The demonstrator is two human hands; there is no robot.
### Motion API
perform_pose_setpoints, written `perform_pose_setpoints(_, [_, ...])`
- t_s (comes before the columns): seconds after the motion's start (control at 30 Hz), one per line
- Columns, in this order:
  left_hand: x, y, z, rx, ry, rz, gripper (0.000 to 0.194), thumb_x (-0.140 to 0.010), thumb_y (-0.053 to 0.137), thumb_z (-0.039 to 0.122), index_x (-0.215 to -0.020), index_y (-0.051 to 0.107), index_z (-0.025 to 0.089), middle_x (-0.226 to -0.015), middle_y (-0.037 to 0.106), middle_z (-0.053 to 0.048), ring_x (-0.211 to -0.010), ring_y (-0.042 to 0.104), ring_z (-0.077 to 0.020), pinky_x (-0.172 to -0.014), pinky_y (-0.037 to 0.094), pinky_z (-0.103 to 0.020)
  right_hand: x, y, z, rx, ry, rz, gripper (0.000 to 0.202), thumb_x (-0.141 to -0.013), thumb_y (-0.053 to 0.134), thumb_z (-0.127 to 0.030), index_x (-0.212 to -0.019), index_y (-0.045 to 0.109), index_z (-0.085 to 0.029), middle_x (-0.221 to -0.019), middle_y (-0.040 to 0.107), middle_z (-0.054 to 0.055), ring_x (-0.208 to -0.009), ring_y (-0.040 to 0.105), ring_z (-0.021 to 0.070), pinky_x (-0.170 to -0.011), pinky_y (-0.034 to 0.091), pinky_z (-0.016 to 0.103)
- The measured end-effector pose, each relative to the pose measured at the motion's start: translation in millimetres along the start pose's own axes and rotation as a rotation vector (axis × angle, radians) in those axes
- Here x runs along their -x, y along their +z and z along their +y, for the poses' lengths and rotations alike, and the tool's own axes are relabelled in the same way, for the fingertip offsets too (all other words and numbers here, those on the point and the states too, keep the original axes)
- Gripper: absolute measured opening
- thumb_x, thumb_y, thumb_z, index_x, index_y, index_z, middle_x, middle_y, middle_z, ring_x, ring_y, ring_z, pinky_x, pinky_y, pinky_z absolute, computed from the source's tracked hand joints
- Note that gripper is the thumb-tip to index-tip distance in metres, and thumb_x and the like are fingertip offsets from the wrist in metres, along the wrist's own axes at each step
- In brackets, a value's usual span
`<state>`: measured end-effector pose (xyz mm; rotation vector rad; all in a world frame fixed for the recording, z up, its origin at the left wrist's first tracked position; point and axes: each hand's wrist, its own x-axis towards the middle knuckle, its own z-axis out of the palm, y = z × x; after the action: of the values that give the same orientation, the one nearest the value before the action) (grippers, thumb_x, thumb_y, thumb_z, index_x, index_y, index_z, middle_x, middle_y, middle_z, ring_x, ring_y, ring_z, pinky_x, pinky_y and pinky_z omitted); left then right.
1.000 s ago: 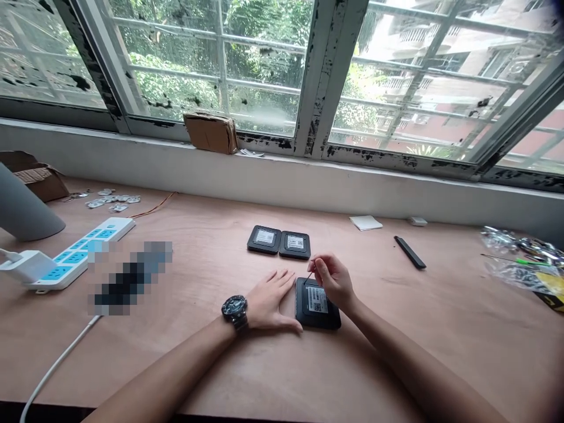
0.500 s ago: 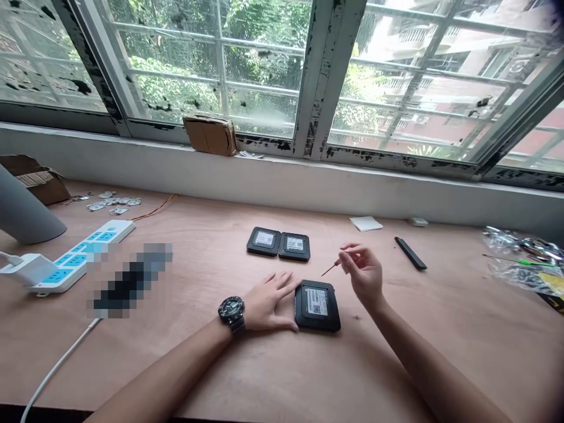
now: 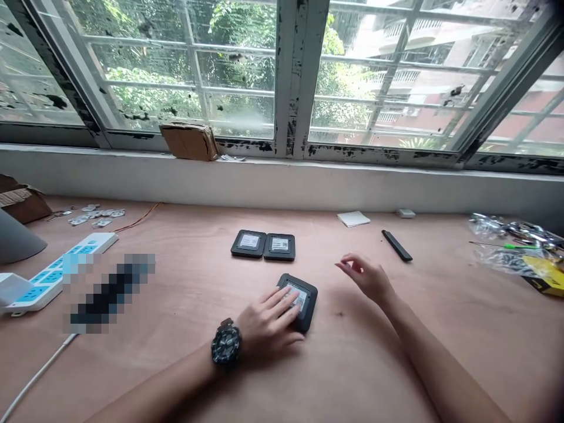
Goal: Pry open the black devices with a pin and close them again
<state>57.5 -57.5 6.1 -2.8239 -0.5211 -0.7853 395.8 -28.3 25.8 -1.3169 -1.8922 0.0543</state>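
My left hand (image 3: 275, 317), with a black watch at the wrist, lies with outstretched fingers over the label of a flat black drive enclosure (image 3: 310, 302). That enclosure sits slightly turned on the table, partly hidden by the fingers. My right hand (image 3: 362, 274) is raised to the right of it, apart from it, thumb and fingertips pinched together. Whatever the pinch holds is hidden; the thin screwdriver seen before does not show clearly. Farther back, two similar black drive enclosures (image 3: 248, 243) lie side by side with labels up.
A black strip (image 3: 396, 245) and a white paper pad (image 3: 353, 219) lie at the back right. Plastic bags (image 3: 502, 258) with a green-handled screwdriver rest far right. On the left are a power strip (image 3: 57, 275), a blurred dark object and a white cable (image 3: 39, 376).
My left hand has moved from the enclosure's left edge onto its top, and the enclosure has turned slightly. The screwdriver in my right hand has gone from clear sight. The view has shifted right.
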Motion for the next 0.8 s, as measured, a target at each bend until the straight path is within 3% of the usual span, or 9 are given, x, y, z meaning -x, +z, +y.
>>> perform_pose_setpoints(0.1, [-26,7.3,4,0.133,-0.03,-0.182,0.072,-0.097,0.053,0.066,-0.153,0.044,0.023,-0.16,0.041,-0.013,-0.147,0.039,-0.0374,-0.119,0.034,-0.059,-1,2,-7,0.113,-0.067,-0.243,0.023,-0.102,0.056,-0.044,-0.095,0.067,-0.025,-0.092,0.074,0.003,-0.067,0.066,0.0159,-0.062,0.048,0.028])
perform_pose_setpoints(0.23, [-31,11.2,-1,0.194,-0.103,-0.27,0.063,-0.098,0.05,0.065,-0.15,0.048,0.03,-0.162,0.037,-0.008,-0.149,0.034,-0.036,-0.121,0.027,-0.061,1,7,-8,0.197,-0.043,-0.379,0.026,-0.102,0.052,-0.044,-0.097,0.07,-0.026,-0.101,0.075,0.004,-0.076,0.071,0.0185,-0.068,0.052,0.029])
perform_pose_setpoints(0.33, [-9,2.4,-10,0.14,-0.159,-0.3,0.062,-0.099,0.053,0.062,-0.152,0.046,0.03,-0.164,0.033,-0.008,-0.151,0.031,-0.0357,-0.121,0.026,-0.061,5,9,-8,0.255,-0.029,-0.415,0.027,-0.102,0.052,-0.045,-0.099,0.072,-0.027,-0.108,0.074,0.004,-0.081,0.073,0.0193,-0.071,0.054,0.03])
perform_pose_setpoints(0.5, [53,-23.2,-41,-0.012,-0.325,-0.263,0.064,-0.101,0.052,0.058,-0.158,0.035,0.034,-0.165,0.031,-0.007,-0.15,0.033,-0.0349,-0.121,0.03,-0.058,11,27,-26,0.394,-0.106,-0.312,0.031,-0.104,0.049,-0.044,-0.124,0.066,-0.027,-0.127,0.069,0.007,-0.082,0.073,0.0203,-0.065,0.054,0.031])
perform_pose_setpoints(0.57, [76,-31.4,-57,-0.07,-0.439,-0.238,0.073,-0.1,0.052,0.059,-0.162,0.026,0.031,-0.163,0.035,-0.008,-0.148,0.037,-0.0338,-0.122,0.03,-0.054,8,43,-38,0.365,-0.216,-0.292,0.031,-0.105,0.047,-0.039,-0.126,0.065,-0.025,-0.127,0.068,0.009,-0.095,0.072,0.0232,-0.077,0.056,0.033])
perform_pose_setpoints(0.63, [94,-36.7,-76,-0.129,-0.515,-0.23,0.073,-0.1,0.05,0.062,-0.162,0.026,0.031,-0.163,0.037,-0.007,-0.149,0.035,-0.0351,-0.122,0.028,-0.056,-2,62,-49,0.326,-0.308,-0.29,0.031,-0.105,0.048,-0.035,-0.128,0.064,-0.023,-0.127,0.068,0.012,-0.109,0.068,0.0269,-0.092,0.054,0.039])
perform_pose_setpoints(0.8, [111,-38.2,-133,-0.206,-0.705,-0.252,0.069,-0.1,0.043,0.065,-0.16,0.032,0.031,-0.164,0.034,-0.003,-0.153,0.025,-0.0364,-0.121,0.023,-0.059,-41,109,-61,0.311,-0.271,-0.26,0.048,-0.102,0.053,-0.035,-0.147,0.051,-0.021,-0.154,0.05,0.015,-0.132,0.055,0.0322,-0.108,0.046,0.047])
